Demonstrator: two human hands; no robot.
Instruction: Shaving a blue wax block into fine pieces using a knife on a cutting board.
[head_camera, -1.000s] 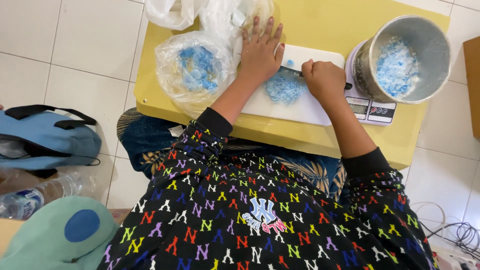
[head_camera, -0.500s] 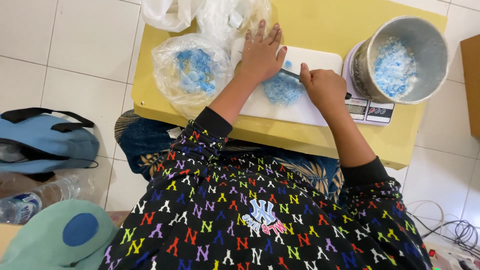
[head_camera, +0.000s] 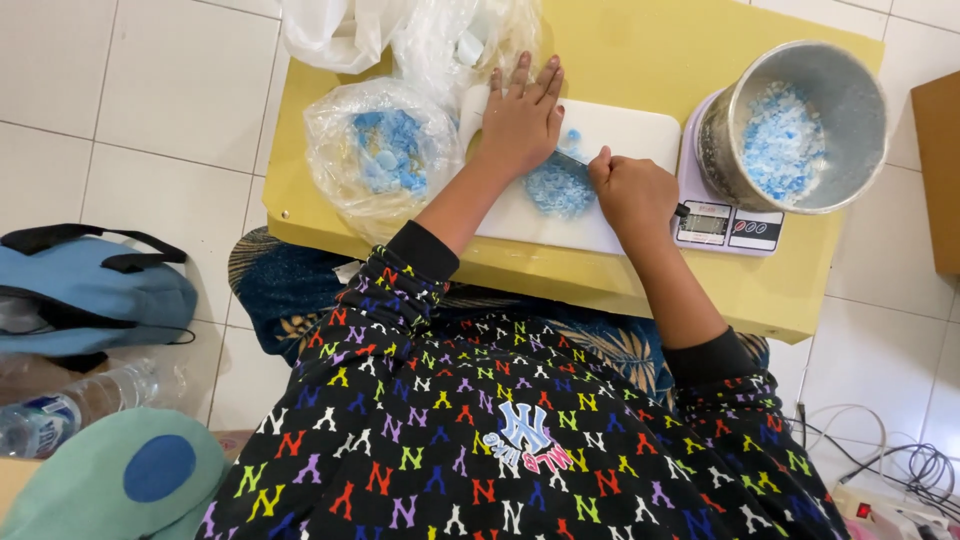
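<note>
From the head camera, the left hand lay flat with fingers spread on the white cutting board on the yellow table, holding nothing. The right hand was fisted around a knife, its blade tip at a heap of blue pieces between both hands. A metal bowl of blue bits stood on a scale just right; a plastic bag lay left.
</note>
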